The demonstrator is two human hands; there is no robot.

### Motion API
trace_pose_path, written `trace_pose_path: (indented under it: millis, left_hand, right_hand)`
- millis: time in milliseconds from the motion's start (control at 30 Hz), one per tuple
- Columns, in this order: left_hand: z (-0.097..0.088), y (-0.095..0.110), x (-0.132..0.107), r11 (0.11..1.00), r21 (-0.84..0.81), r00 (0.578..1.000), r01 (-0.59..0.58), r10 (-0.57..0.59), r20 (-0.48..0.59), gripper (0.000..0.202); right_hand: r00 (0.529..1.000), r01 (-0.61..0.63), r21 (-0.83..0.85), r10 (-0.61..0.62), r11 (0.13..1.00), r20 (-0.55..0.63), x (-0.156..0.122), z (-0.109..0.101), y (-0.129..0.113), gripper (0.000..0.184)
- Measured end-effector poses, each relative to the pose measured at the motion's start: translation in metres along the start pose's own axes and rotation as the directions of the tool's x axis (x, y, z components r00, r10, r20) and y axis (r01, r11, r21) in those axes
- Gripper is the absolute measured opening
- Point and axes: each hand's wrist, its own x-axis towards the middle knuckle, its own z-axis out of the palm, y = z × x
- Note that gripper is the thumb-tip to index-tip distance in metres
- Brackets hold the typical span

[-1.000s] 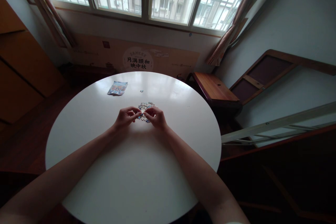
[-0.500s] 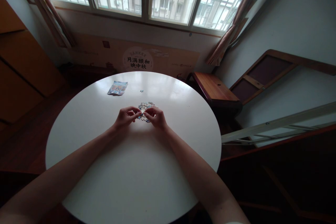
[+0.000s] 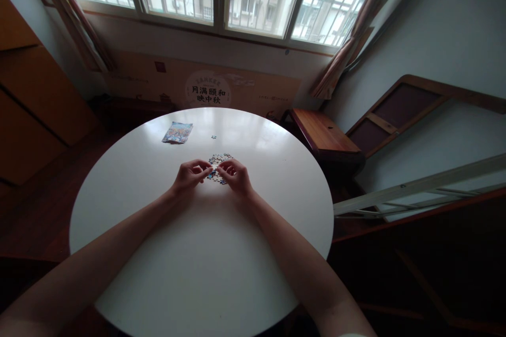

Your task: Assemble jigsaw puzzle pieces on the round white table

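Evidently the round white table point(image 3: 197, 263) serves as workspace; the left hand point(image 3: 192, 174) and right hand point(image 3: 236, 174) curl, thumbs near fingertips, whether pinching anything I cannot tell; a packet point(image 3: 177, 132) lies beyond, probably set aside; a pile of puzzle pieces point(image 3: 220, 159) sits between both hands for reach, one lone piece point(image 3: 214, 137) farther off

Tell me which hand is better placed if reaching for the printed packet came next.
Probably the left hand: the packet lies nearer to it, left of the puzzle pieces. The right hand, at the pieces' right side, is farther away.
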Motion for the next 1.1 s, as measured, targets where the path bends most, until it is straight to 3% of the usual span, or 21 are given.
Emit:
trace_pose_path:
  millis: [1100]
  left_hand:
    - [-0.0013, 0.0069, -0.0019, 1.0, 0.01, 0.995, 0.007, -0.008, 0.097, 0.029]
  right_hand:
    - [0.998, -0.004, -0.01, 0.005, 1.0, 0.058, 0.0, 0.0001, 0.0027, 0.018]
